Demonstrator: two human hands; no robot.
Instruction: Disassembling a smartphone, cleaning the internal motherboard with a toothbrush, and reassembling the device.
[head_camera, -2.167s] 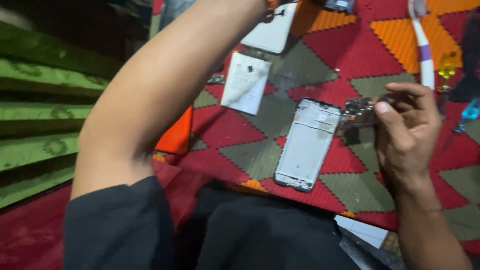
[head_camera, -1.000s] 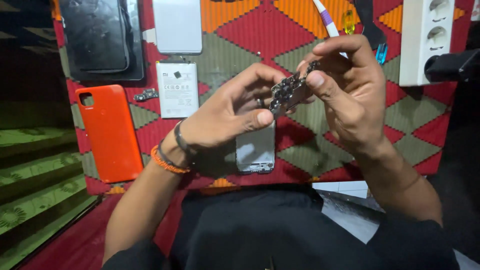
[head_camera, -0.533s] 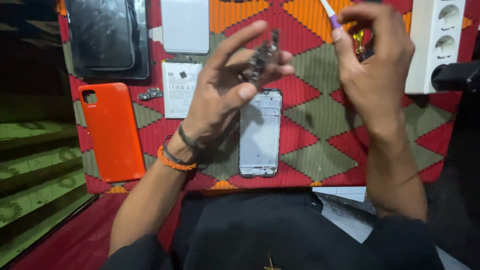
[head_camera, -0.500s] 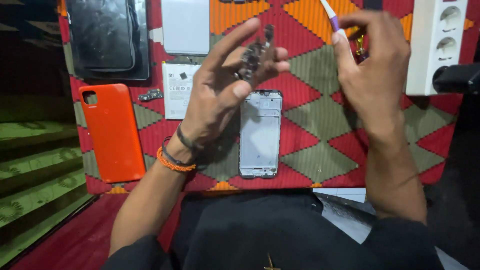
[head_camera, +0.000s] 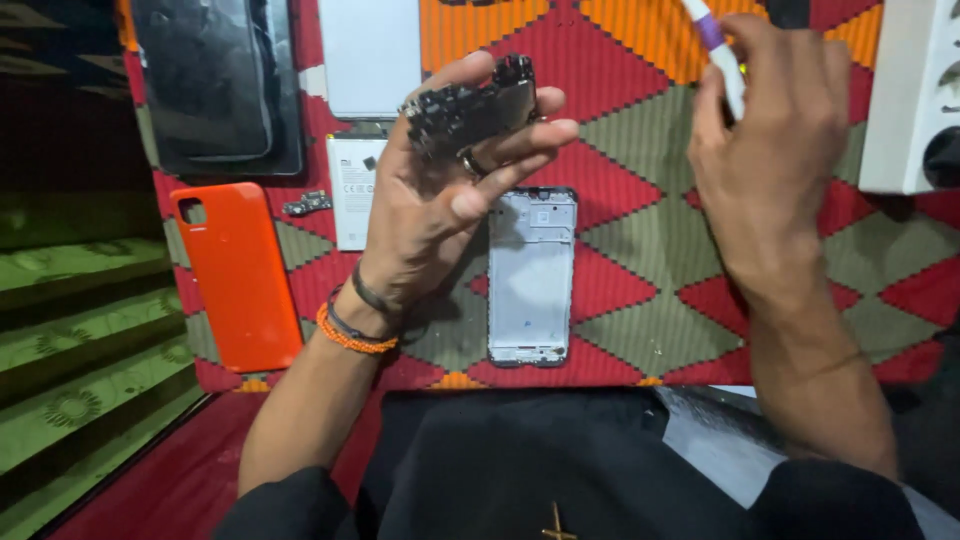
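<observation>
While the person's dark lap is filling the nearest part of the head view, both bare forearms are reaching up and away over a patterned mat (head_camera: 640, 250) woven in red, orange and grey-green diamonds. Just beyond the lap, a stripped phone frame (head_camera: 531, 275) is lying flat on the mat, its pale inner side facing up and its long edges running away from the viewer. To its left, an orange phone case (head_camera: 235, 275) is lying on the mat's left edge, camera cut-out at the far corner.

Above the frame, the left hand (head_camera: 440, 200), wearing an orange bead bracelet and dark bands at the wrist, is hovering palm up with its fingers closed around a dark circuit board (head_camera: 470, 110), pinching it between thumb and fingertips and tilting it clear of the mat. Partly behind that hand, a white battery (head_camera: 350, 190) is lying flat, with a small dark connector part (head_camera: 307, 204) just beside its left edge.

Farther right, the right hand (head_camera: 770, 130) is curling shut around a white tool with a purple band (head_camera: 715, 45), whose top end is sticking out toward the far edge. A white power strip (head_camera: 905, 90) is sitting at the right edge. Farthest off, a dark phone panel (head_camera: 215, 85) and a white back cover (head_camera: 370, 55) are lying side by side.
</observation>
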